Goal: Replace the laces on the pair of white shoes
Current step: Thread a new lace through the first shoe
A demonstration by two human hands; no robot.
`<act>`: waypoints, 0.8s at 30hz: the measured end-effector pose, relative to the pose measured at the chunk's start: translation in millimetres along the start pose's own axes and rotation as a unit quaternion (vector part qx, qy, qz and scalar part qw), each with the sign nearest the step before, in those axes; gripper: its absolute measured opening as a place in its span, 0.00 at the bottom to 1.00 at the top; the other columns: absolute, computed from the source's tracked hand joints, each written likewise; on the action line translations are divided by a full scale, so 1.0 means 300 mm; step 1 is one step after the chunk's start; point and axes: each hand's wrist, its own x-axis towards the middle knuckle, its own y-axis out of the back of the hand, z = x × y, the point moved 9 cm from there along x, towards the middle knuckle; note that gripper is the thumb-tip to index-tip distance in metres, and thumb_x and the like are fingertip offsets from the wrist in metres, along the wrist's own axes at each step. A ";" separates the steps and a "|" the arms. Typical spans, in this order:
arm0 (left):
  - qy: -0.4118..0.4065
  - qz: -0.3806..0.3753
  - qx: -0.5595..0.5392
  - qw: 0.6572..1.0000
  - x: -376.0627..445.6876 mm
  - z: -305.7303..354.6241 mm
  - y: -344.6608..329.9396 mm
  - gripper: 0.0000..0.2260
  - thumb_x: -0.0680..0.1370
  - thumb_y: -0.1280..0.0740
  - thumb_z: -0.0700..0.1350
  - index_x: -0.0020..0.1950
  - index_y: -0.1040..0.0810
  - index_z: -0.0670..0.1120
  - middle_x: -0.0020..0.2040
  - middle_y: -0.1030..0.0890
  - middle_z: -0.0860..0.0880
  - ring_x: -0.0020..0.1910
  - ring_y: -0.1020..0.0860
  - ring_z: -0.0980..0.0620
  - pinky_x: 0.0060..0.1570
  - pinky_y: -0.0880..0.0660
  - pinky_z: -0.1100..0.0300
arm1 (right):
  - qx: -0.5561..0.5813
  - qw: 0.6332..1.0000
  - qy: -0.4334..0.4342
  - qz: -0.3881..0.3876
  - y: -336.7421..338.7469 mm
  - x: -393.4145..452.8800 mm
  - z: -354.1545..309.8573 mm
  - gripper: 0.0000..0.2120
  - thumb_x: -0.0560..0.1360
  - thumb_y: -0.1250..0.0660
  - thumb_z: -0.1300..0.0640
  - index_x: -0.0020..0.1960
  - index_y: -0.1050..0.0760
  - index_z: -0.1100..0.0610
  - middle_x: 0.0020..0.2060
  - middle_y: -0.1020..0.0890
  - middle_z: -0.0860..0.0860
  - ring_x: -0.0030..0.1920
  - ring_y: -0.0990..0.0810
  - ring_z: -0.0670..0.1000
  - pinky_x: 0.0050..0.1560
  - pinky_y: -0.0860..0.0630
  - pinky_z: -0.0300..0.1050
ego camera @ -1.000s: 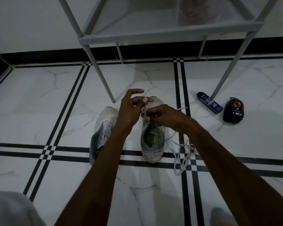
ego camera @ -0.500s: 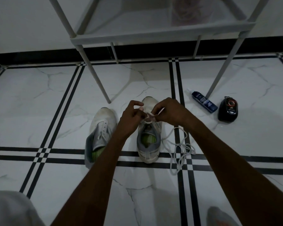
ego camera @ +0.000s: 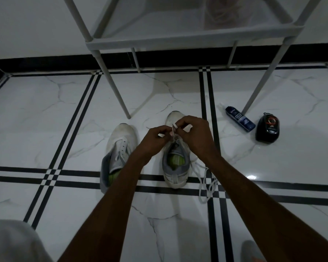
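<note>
Change: since the frame of one second ago, both hands have drawn together and lowered onto the right shoe; the left hand, then raised with fingers parted, now meets the right hand above the tongue.
Left hand (ego camera: 153, 137): fingers curled, pinching a short run of the white lace (ego camera: 206, 181) at the upper eyelets.
Right hand (ego camera: 194, 133): fingers curled, pinching the same lace just beside the left fingertips; a lace tip stands up between the two hands.
Right shoe (ego camera: 175, 167): upright on the tiled floor (ego camera: 45, 114), toe pointing away, heel across a black tile band; the grip lies over its forward lacing, the green insole open to view behind the hands.
Lace slack: trails from the shoe's right flank and lies looped on the floor near the heel, under the right forearm.
Left shoe (ego camera: 117, 148): just beside the right shoe, apart from it, eyelets unlaced, partly covered by the left forearm.
Edges: a leg of the grey rack (ego camera: 178, 39) stands on the floor just beyond the left shoe's toe; the shelf overhangs the far side.
Open room: bare tile lies left of the shoes and toward the viewer.
Right margin: a blue bottle (ego camera: 240, 119) and a black case (ego camera: 267, 130) lie well apart from the hands, near another rack leg.
</note>
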 end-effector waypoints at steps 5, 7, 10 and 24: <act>0.073 0.023 0.001 0.997 0.020 -0.012 0.029 0.08 0.83 0.35 0.46 0.50 0.19 0.43 0.53 0.21 0.42 0.43 0.24 0.55 0.44 0.30 0.69 | 0.073 0.996 -0.052 0.012 0.009 -0.010 0.046 0.03 0.71 0.25 0.62 0.43 0.16 0.55 0.38 0.16 0.45 0.42 0.18 0.48 0.43 0.26 0.42; 0.078 0.064 0.002 0.995 0.032 0.008 0.073 0.10 0.82 0.36 0.47 0.46 0.22 0.44 0.50 0.23 0.41 0.41 0.25 0.53 0.41 0.31 0.68 | 0.083 0.994 -0.067 0.018 0.009 -0.013 0.062 0.03 0.71 0.24 0.61 0.43 0.17 0.55 0.39 0.16 0.46 0.43 0.18 0.49 0.43 0.23 0.46; 0.074 0.189 0.009 0.979 0.001 0.024 0.203 0.16 0.82 0.37 0.57 0.49 0.20 0.45 0.48 0.19 0.46 0.47 0.21 0.50 0.47 0.27 0.57 | 0.108 0.991 -0.075 0.004 -0.008 -0.012 0.066 0.03 0.71 0.24 0.58 0.44 0.17 0.56 0.41 0.15 0.48 0.44 0.17 0.52 0.43 0.21 0.51; 0.057 0.316 0.097 0.942 -0.091 -0.006 0.187 0.16 0.81 0.34 0.56 0.43 0.17 0.45 0.41 0.16 0.49 0.44 0.18 0.50 0.53 0.21 0.50 | 0.184 0.975 -0.127 -0.007 -0.045 -0.003 0.091 0.04 0.71 0.24 0.63 0.41 0.19 0.57 0.43 0.14 0.55 0.46 0.14 0.55 0.55 0.19 0.59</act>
